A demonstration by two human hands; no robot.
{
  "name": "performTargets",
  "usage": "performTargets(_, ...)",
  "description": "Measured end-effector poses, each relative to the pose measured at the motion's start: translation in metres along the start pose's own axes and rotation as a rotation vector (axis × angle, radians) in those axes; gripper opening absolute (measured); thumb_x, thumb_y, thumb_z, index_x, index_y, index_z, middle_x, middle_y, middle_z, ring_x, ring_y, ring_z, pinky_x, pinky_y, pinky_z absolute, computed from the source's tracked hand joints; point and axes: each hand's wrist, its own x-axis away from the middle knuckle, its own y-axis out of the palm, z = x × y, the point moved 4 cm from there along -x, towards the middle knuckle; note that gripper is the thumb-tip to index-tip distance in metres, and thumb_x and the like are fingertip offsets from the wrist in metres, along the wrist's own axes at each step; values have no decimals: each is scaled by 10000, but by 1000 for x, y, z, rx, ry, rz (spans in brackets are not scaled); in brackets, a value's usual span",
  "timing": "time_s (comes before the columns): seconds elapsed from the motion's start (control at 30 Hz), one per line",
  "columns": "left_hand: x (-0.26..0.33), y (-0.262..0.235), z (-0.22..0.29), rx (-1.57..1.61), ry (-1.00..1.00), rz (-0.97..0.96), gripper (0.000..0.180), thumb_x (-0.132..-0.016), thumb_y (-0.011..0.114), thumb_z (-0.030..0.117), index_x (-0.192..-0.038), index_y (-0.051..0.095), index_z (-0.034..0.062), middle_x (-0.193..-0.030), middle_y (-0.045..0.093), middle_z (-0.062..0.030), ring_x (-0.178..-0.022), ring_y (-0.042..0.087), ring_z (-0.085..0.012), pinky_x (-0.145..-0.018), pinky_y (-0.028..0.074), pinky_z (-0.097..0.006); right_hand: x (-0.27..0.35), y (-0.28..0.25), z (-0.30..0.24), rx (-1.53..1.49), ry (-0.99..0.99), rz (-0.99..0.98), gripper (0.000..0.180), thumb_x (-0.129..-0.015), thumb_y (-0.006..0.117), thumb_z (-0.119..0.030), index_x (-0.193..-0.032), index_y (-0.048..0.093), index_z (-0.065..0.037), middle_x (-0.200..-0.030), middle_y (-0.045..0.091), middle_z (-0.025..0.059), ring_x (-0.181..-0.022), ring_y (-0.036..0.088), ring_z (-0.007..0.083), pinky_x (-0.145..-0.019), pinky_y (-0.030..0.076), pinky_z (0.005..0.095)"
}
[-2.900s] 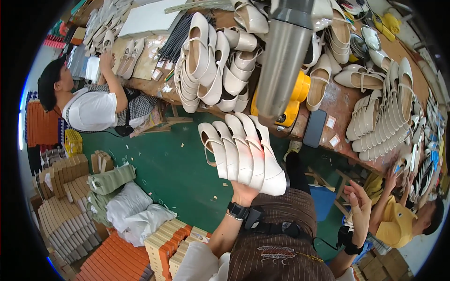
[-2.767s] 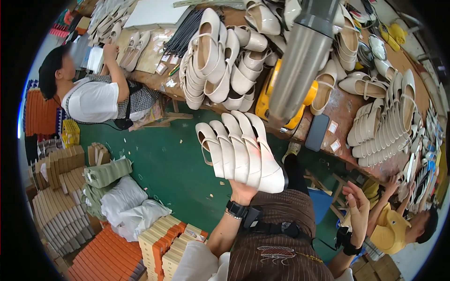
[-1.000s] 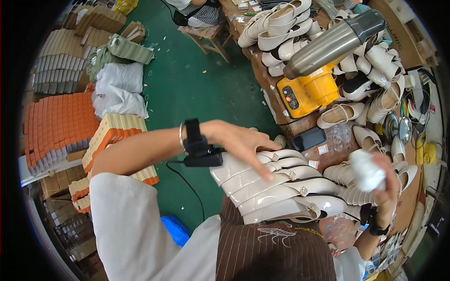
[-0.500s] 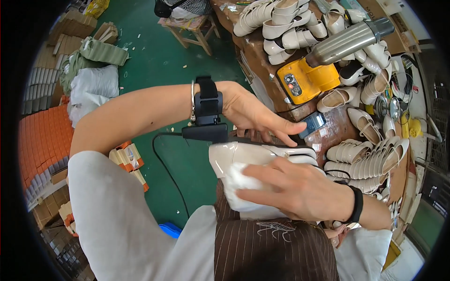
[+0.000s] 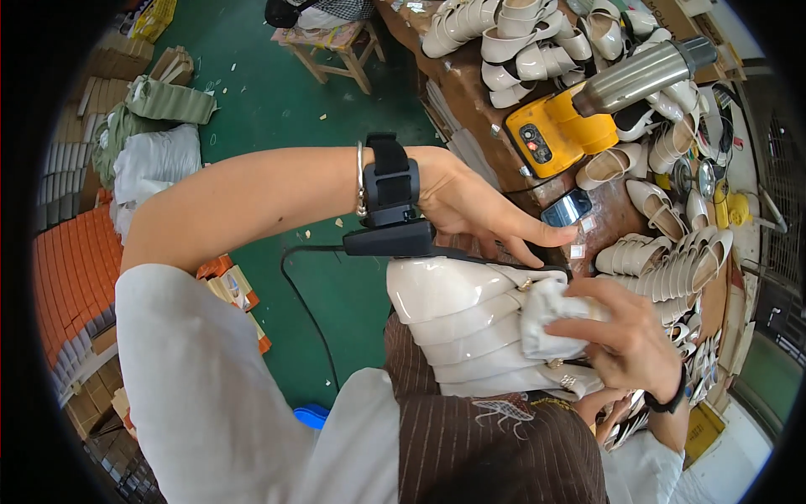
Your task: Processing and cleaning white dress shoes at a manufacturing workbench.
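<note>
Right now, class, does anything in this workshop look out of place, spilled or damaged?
Small pale scraps litter the green floor, which looks untidy. A phone on the workbench also seems out of place near pale shoes. I see no spill or damage.

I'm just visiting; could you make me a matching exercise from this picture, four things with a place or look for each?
1. Cloth
2. Phone
3. Stool
4. Machine

A. Stands on the green floor
B. Yellow, with a small control panel
C. White, in the person's right hand
D. Slim, lying flat on the worktable

Right pairs: 1-C, 2-D, 3-A, 4-B.
</note>
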Motion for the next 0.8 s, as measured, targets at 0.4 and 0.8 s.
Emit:
performTargets(0.4,1,-7,4,64,-46,45,1054,-731,199,914,-1443,400,163,-817,372,-3,-733,312,-166,-658,270,-288,-16,6,-12,-85,-11,33,450,-581,665,-44,-1019,680,-146,-1145,566,102,-972,620,279,-721,552,339)
performTargets(0.8,-5,-12,-3,144,-100,-77,1016,-749,144,896,-1457,375,206,-1373,454,-164,-1079,440,-254,-898,351,-396,-16,18,-7,-138,34,82,489,-619,665,-26,-1096,632,-127,-1236,514,117,-1014,581,297,-638,550,356)
